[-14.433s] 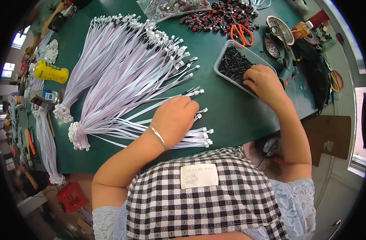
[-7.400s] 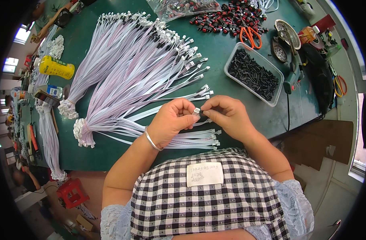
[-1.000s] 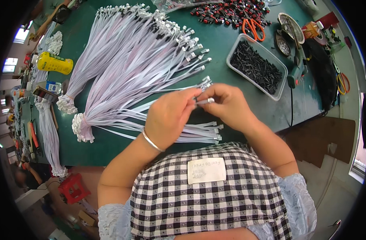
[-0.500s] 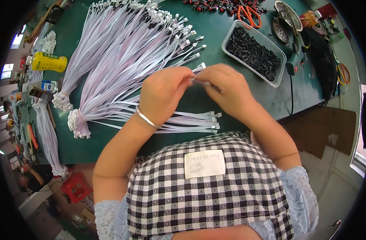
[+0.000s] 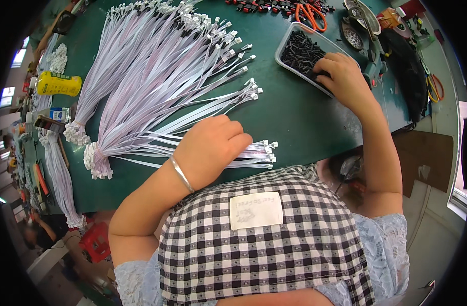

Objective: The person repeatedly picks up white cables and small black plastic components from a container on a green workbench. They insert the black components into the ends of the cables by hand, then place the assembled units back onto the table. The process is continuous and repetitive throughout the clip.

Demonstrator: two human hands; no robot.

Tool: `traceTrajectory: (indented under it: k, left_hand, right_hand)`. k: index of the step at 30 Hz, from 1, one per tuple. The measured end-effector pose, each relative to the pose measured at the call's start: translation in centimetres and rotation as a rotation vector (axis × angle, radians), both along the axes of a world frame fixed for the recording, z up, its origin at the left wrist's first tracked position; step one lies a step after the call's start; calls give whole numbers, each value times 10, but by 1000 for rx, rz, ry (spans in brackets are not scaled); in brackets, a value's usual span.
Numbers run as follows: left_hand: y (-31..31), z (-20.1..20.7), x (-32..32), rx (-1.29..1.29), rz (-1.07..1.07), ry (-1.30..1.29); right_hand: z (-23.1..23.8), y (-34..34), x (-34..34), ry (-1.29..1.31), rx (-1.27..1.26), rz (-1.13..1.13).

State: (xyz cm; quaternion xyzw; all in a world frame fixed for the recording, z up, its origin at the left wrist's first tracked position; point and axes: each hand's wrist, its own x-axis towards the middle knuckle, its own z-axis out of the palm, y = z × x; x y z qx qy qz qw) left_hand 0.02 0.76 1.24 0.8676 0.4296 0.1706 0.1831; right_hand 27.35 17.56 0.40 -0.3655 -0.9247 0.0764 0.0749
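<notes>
Nearest me, the left hand rests curled over the white ribbon cables; I can't tell whether it pinches one. I'd have it hold a single strand apart from its neighbours. Farther out, the right hand reaches into the clear plastic tub, fingertips down among the short black tubes; whether they've closed on one is hidden. I'd pinch just one, lightly, and lift without dragging others out. Half a second ago both hands met above the cables; now they're well apart.
</notes>
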Motion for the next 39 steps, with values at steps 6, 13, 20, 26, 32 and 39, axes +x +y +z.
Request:
traceTrajectory:
  k: [6,13,20,26,32,39]
  left_hand:
    - [-2,4,12,-55,-9,16]
    - [-6,-1,10,-85,-17,50]
    - [-3,9,17,-172,239,-203]
    - [-7,7,18,-110,303,-109]
    - [-8,20,13,-10,323,-116]
    - [-5,40,9,175,251,-14]
  right_hand:
    - [-4,0,0,98,10,2]
    - [-10,-2,-2,28,232,47]
    - [-6,0,-4,-45,149,58]
    - [-6,5,-5,-13,51,58]
    - [-3,4,-6,63,24,-24]
    - [-3,4,-15,155,60,-18]
